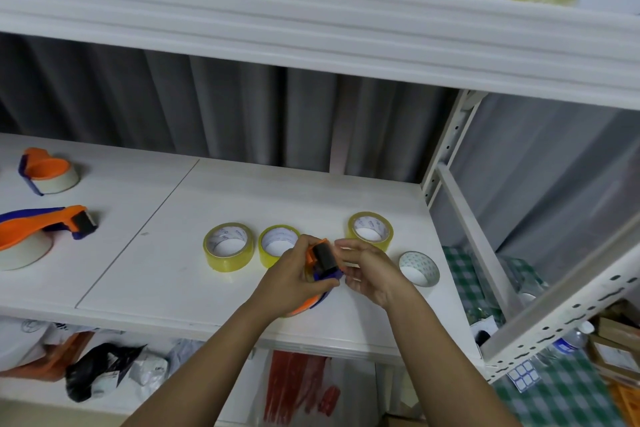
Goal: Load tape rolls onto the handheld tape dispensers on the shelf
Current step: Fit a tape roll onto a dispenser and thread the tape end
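My left hand (294,274) grips an orange and purple tape dispenser (323,262) just above the white shelf (145,274). My right hand (367,270) is at the dispenser's black roller end, fingers curled beside it; I cannot tell what they pinch. Three yellowish tape rolls lie flat on the shelf: one (228,247) left of my hands, one (277,243) partly behind my left hand, one (370,229) behind my right hand. A white roll (419,269) lies to the right. Two loaded orange dispensers (48,172) (38,236) rest at the far left.
An upper shelf board (311,21) overhangs the work area. A perforated metal upright (446,149) and slanted brace (561,305) stand at the right edge. Bags and packages (104,371) lie on the shelf below.
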Demonstrator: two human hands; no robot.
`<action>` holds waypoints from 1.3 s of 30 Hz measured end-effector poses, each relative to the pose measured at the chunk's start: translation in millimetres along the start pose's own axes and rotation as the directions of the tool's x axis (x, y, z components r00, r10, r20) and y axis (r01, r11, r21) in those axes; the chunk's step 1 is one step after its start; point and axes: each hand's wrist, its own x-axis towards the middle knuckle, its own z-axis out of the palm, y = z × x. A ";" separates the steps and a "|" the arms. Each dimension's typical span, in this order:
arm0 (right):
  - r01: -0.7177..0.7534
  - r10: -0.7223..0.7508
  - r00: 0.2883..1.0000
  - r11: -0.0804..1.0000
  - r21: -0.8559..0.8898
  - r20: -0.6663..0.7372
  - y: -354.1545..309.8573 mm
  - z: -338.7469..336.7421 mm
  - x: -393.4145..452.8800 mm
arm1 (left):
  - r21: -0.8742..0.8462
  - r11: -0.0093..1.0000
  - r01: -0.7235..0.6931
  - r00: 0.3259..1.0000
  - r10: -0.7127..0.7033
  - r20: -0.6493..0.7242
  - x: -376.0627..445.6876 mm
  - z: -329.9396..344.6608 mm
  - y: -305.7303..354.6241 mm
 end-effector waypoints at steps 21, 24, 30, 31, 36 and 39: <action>0.257 -0.276 0.961 0.929 -0.265 -0.035 48.2 -11.0 5.4 | -0.005 1.000 0.023 1.000 -0.023 -0.022 3.1 1.1 -9.0; 0.345 -0.396 0.910 0.888 -0.306 -0.122 62.0 -10.5 1.5 | -0.020 0.999 0.032 0.999 -0.033 -0.024 4.5 -0.1 -9.6; 0.467 -0.456 0.880 0.775 -0.426 0.136 64.9 2.0 -2.3 | -0.253 0.962 0.103 0.973 -0.150 -0.174 7.2 -8.3 0.7; 0.475 -0.457 0.876 0.769 -0.429 0.151 66.2 4.7 -3.1 | -0.302 0.948 0.102 0.963 -0.170 -0.208 7.3 -11.2 4.9; 0.545 -0.466 0.837 0.662 -0.514 0.287 61.4 17.9 -5.6 | -0.428 0.899 0.093 0.924 -0.238 -0.299 3.7 -28.4 23.3; 0.559 -0.460 0.825 0.577 -0.596 0.328 56.6 35.2 -6.6 | -0.482 0.869 0.108 0.895 -0.296 -0.334 -0.6 -40.3 28.9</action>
